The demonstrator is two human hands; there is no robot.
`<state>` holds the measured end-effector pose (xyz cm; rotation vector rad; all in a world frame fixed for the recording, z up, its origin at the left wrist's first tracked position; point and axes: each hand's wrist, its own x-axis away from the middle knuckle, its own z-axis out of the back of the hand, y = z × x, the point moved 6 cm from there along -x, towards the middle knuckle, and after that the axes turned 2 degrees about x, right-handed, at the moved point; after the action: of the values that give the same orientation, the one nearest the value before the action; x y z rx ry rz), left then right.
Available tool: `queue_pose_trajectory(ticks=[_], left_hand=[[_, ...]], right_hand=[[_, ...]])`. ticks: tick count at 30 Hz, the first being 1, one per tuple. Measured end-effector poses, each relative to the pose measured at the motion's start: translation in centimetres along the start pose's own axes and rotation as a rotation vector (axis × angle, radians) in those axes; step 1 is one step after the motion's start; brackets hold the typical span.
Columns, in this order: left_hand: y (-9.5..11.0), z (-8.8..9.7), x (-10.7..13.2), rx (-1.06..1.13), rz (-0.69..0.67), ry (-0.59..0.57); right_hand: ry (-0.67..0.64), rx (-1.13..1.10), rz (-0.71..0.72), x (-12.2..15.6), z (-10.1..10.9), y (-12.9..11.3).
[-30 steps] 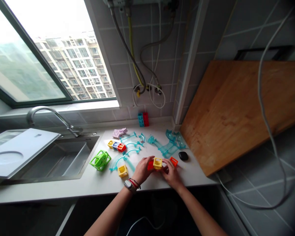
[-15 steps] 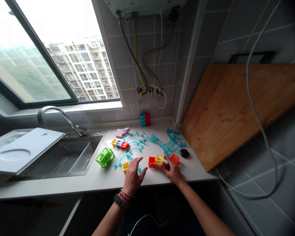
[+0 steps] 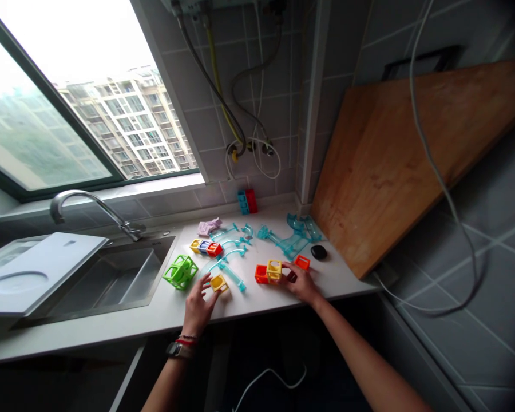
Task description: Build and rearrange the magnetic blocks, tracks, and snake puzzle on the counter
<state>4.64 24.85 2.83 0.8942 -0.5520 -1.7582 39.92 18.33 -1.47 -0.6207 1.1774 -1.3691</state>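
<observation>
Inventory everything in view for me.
Counter: 1, white, middle
Front cube: 1, yellow, front
Cube pair: 2 visible, red and yellow, front middle
Loose block: 1, orange, right
Cube row: 3, yellow/blue/red, middle
Frame toy: 1, green, left
Pieces: count unclear, lilac, back
Tracks: several, teal, middle
Block: 1, blue/red, back
Oval object: 1, black, right
Board: 1, brown, right
Sink: 1, grey, left
Tap: 1, silver, behind sink
Panel: 1, white, over sink
Window: 1, dark-framed, upper left
Hoses: several, grey/yellow, top
Cables: several, white, top, right, front
Left hand: 1, at front cube
Right hand: 1, at cube pair
</observation>
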Motion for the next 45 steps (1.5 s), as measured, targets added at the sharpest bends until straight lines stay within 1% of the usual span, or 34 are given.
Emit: queue_pose_trajectory(ticks=[2,4,6,10,14,16,17,19,22,26,28,29,31,34,38,40,43,45], left_hand=[[0.8,0.4,0.2,0.095,0.068,0.062],[1.9,0.5,0.4,0.279,0.150,0.110],[3.3,0.2,0.5,0.479,0.205,0.116],[6.4,-1.6,-0.1,0.710,0.242,0.016],[8.9,-4.7,-1.0,0.945,0.369,-0.128],[10.3,-6.4,-1.5,1.041,0.404,-0.212],[10.9,-7.2,-1.9,1.054,0.395,-0.248],[12.0,-8.4,-2.8,1.015,0.330,-0.301],[12.9,-10.0,-4.4,0.906,0.213,-0.360],[12.9,-11.7,-5.8,0.818,0.102,-0.521],[12.7,-12.3,-5.9,0.801,0.077,-0.597],[12.6,-12.5,-5.9,0.795,0.072,-0.617],[12.4,-12.9,-5.8,0.786,0.066,-0.630],[12.3,-13.2,-5.6,0.784,0.061,-0.619],[12.4,-13.4,-5.6,0.759,0.042,-0.604],[12.5,-13.4,-5.6,0.732,0.021,-0.624],[12.7,-13.3,-5.5,0.666,-0.025,-0.653],[12.7,-13.2,-5.4,0.616,-0.050,-0.643]], right_hand=[[-0.002,-0.015,-0.006,-0.1,0.1,0.1],[-0.005,-0.026,-0.007,-0.1,0.2,0.1],[-0.009,-0.035,-0.009,-0.2,0.2,0.1],[-0.014,-0.042,-0.012,-0.1,0.2,0.0],[-0.018,-0.030,-0.002,0.0,0.2,-0.3],[-0.020,-0.022,0.000,0.0,0.3,-0.3],[-0.023,-0.019,0.001,0.0,0.3,-0.3],[-0.035,-0.019,0.005,-0.1,0.4,-0.3],[-0.069,-0.029,0.021,-0.1,0.3,-0.4],[-0.078,-0.034,0.066,-0.2,0.2,-0.8],[-0.055,-0.031,0.069,-0.2,0.3,-1.0],[-0.038,-0.031,0.059,-0.2,0.4,-1.0],[-0.018,-0.042,0.030,-0.1,0.4,-0.9],[-0.015,-0.095,-0.010,0.4,0.4,-1.0],[0.003,-0.095,0.015,0.7,0.7,-1.7],[0.000,-0.107,0.028,0.7,0.8,-1.9],[0.004,-0.143,0.014,0.6,0.9,-1.7],[0.004,-0.149,0.015,0.6,0.9,-1.6]])
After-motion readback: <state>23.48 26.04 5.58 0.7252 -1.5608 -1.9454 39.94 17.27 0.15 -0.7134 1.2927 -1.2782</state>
